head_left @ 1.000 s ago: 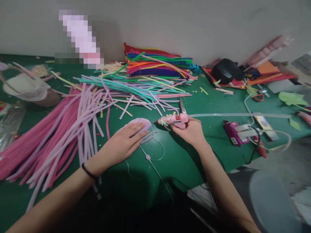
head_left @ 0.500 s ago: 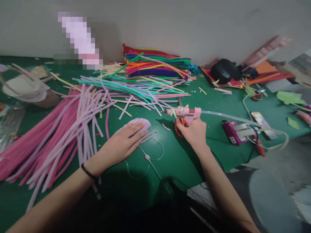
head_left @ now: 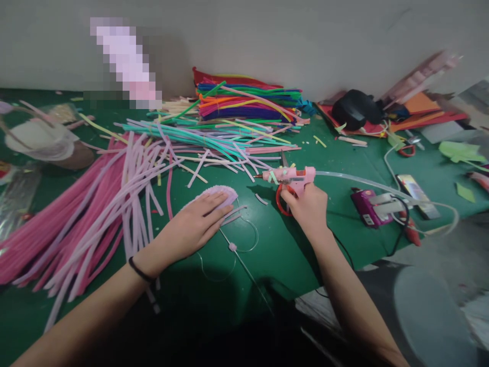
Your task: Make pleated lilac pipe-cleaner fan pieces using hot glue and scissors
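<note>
green table [head_left: 305, 255] | left hand [head_left: 191, 227] flat on lilac fan [head_left: 219, 193] | right hand [head_left: 307, 206] gripping pink glue gun [head_left: 292, 176]

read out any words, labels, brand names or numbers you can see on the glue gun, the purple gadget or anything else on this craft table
None can be read.
Pink glue gun in the right hand: no print shows.
Purple device: a small white label, too blurred to read.
Flat dark card beside it: marks too small to read.
Pixelated patch by the wall: unreadable.
The left hand rests on a lilac fan-shaped piece, unmarked.
</note>
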Demonstrator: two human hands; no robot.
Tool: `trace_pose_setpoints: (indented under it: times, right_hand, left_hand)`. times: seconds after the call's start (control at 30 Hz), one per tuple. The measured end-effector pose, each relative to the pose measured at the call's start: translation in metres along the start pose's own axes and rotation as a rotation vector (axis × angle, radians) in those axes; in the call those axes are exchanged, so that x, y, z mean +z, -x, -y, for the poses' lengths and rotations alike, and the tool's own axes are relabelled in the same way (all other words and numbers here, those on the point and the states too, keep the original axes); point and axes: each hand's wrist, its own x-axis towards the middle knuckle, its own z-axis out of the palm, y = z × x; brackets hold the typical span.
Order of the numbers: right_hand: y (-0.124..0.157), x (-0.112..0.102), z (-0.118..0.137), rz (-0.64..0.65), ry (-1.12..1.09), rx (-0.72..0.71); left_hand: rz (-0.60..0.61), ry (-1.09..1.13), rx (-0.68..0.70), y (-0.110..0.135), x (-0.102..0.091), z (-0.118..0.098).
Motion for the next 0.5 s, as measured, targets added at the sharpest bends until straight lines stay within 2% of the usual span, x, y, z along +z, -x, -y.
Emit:
trace_pose_setpoints:
  times: [0.17, 0.33, 0.5]
  right_hand:
    - [-0.001, -0.005, 0.000, 0.062, 0.040, -0.025]
    - [0.002, -0.006, 0.008, 0.009, -0.037, 0.030]
    - [0.006, -0.005, 0.010, -0.034, -0.107, -0.150]
  left_hand:
    - [-0.015, 0.028, -0.006, 0.000, 0.000, 0.000]
    - [-0.010, 0.011, -0.001, 0.000, 0.001, 0.000]
    - [-0.006, 0.014, -0.010, 0.001, 0.001, 0.001]
